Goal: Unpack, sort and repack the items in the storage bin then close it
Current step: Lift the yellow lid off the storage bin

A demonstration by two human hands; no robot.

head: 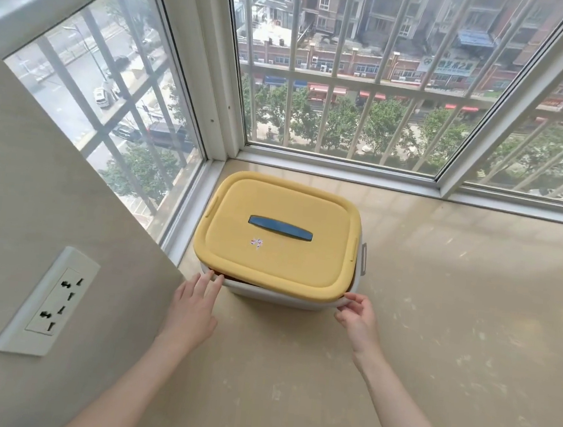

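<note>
A white storage bin (275,297) stands on the beige window ledge (435,314), in the corner by the glass. Its yellow lid (269,257) lies on top, with a blue handle (280,228) in the middle and a small sticker below that. The lid's near edge looks slightly raised, with a dark gap at the near left corner. My left hand (196,303) has its fingertips at that near left corner, fingers extended. My right hand (356,311) pinches the lid's rim at the near right corner. The bin's contents are hidden.
A beige wall with a white socket plate (48,301) stands close on the left. Barred windows (354,82) enclose the ledge behind and to the left of the bin. The ledge stretches wide to the right and towards me.
</note>
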